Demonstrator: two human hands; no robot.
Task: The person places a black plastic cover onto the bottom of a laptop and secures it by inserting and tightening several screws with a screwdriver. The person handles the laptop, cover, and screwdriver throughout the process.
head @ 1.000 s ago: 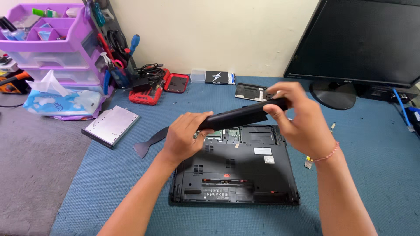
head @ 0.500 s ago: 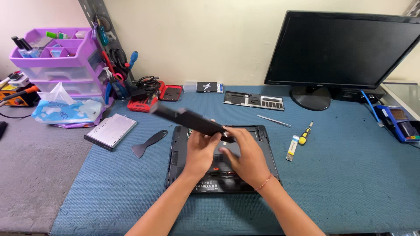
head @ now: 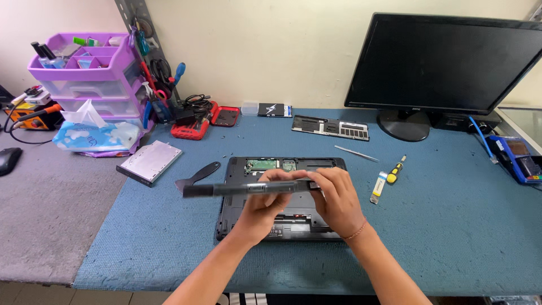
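Observation:
A long black laptop battery [head: 226,188] is held level above an upturned black laptop [head: 279,226] on the blue mat. My left hand [head: 264,204] grips the battery near its middle from below. My right hand [head: 337,196] holds its right end, fingers curled over the bar. The battery's left end sticks out past the laptop's left edge. The open bay with a green circuit board [head: 261,164] shows at the laptop's far side.
A black plastic pry tool [head: 199,174] and a silver optical drive [head: 149,161] lie left of the laptop. A yellow screwdriver [head: 396,169], tweezers [head: 355,153] and a black cover panel [head: 330,127] lie to the right. A monitor [head: 446,68] stands at the back, purple drawers [head: 84,73] far left.
The battery has swung from a tilt, left end raised, to level and lower over the laptop. My right hand slid toward its right end. The camera view pulled back.

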